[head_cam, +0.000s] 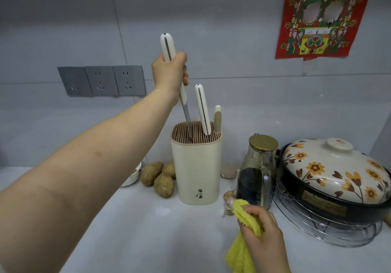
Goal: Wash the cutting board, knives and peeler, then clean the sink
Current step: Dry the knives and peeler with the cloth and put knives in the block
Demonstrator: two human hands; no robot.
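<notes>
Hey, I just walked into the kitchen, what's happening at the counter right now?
A person's left hand has its grip on a white knife, blade tip down in the slots of the cream knife block; one picture can't tell whether it's going in or coming out. A second knife and what looks like the peeler stand in the block. The right hand holds a bunched yellow cloth low over the counter.

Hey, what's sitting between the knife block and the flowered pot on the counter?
In the head view, a gold-lidded glass bottle of dark liquid stands between the knife block and the flowered pot, a garlic bulb behind it.
</notes>
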